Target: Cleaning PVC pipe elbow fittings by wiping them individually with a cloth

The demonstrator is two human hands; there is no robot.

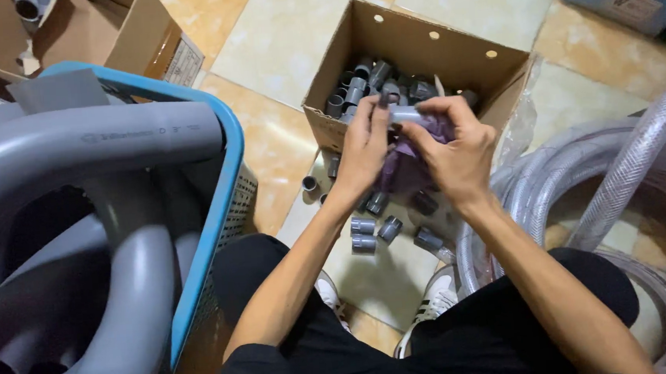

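Two hands meet over the near rim of an open cardboard box on the tiled floor. Our left hand and right hand are close together, both clamped on a short grey pipe fitting and a purple cloth bunched between them; how much of the fitting the cloth wraps we cannot quite tell. More grey fittings fill the box and lie loose on the floor just near our shoes. Large grey pipe bends sit in a blue crate at left, clear coiled hose at right
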